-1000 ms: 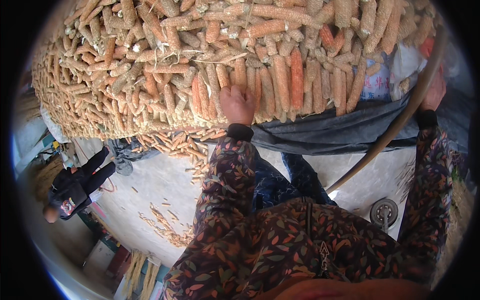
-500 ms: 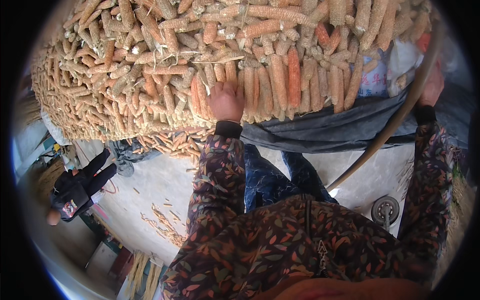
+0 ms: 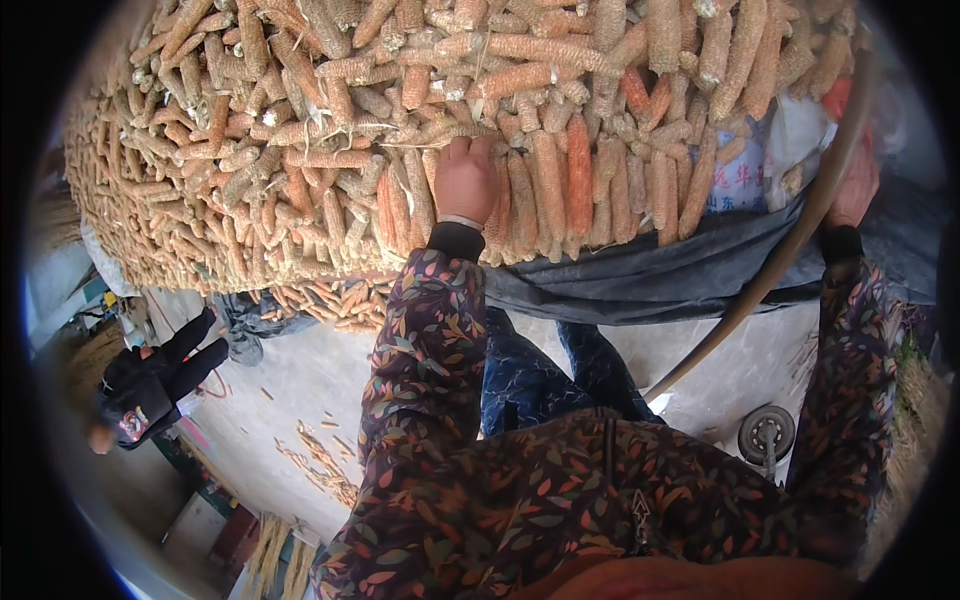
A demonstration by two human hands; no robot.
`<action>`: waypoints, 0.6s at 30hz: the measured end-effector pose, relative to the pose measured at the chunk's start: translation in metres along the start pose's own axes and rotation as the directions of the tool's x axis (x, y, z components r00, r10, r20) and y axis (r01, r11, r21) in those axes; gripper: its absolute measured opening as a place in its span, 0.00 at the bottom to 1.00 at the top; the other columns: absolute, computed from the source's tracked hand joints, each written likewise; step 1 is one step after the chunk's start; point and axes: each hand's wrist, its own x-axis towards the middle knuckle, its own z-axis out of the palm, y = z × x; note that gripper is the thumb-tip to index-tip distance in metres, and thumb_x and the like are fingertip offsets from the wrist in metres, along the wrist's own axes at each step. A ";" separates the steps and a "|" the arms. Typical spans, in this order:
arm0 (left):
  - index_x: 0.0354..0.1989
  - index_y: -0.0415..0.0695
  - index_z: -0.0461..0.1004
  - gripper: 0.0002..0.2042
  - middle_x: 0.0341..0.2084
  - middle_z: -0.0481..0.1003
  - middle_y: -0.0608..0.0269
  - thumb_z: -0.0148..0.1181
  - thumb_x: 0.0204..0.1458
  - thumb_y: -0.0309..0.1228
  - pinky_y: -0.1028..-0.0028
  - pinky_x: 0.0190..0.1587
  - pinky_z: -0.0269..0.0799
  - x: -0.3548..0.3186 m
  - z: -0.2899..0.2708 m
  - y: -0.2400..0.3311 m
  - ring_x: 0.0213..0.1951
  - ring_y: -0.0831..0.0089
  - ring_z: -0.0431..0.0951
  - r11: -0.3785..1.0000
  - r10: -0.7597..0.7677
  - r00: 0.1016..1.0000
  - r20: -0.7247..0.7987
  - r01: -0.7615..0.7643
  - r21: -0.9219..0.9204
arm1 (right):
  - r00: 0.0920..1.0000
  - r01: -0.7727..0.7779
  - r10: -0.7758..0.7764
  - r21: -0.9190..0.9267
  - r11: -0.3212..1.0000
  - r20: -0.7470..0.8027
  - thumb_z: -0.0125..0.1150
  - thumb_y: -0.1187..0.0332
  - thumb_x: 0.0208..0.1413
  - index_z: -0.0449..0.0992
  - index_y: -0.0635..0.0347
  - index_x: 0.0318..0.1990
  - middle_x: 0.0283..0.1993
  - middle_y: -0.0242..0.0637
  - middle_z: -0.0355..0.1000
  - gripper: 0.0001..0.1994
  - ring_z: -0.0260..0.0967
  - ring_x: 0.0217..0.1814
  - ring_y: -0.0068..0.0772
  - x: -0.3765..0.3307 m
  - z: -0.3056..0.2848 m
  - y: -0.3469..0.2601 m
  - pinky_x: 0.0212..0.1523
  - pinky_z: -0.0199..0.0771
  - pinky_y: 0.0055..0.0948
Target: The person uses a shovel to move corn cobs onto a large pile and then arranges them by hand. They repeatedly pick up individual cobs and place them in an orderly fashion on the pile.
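Note:
My left hand (image 3: 467, 182) is curled down over the upper ends of a row of corn cobs (image 3: 547, 185) that stand side by side along the near edge of a large heap. Its fingers are bent round cobs, and the fingertips are hidden. A bright orange-red cob (image 3: 579, 175) stands out to the right of this hand. At the far right, my right hand (image 3: 857, 188) is partly covered by a long brown pole (image 3: 765, 275) that slants across the view. Whether those fingers grip the pole or something behind it cannot be made out.
Dark sheeting (image 3: 640, 280) hangs along the heap's front edge. A white printed sack (image 3: 738, 180) leans at its right end. A small wheel (image 3: 767, 433) rests on the concrete floor (image 3: 290, 380), where loose cobs (image 3: 318, 462) lie scattered. Another person (image 3: 150, 385) is at the left.
My left hand has moved farther onto the heap and slightly right, now covering cob ends that showed beyond its fingers. The right hand stays beside the pole. The whole view has shifted a little.

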 end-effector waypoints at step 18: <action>0.48 0.42 0.73 0.15 0.43 0.74 0.52 0.65 0.53 0.30 0.58 0.50 0.69 0.079 -0.078 0.017 0.46 0.52 0.74 0.993 -0.047 0.800 -0.598 -0.026 -0.113 | 0.905 0.221 -0.192 0.035 0.975 -0.380 0.53 0.57 0.64 0.74 0.69 0.54 0.51 0.58 0.73 0.22 0.69 0.54 0.62 0.006 -0.037 -0.047 0.55 0.67 0.57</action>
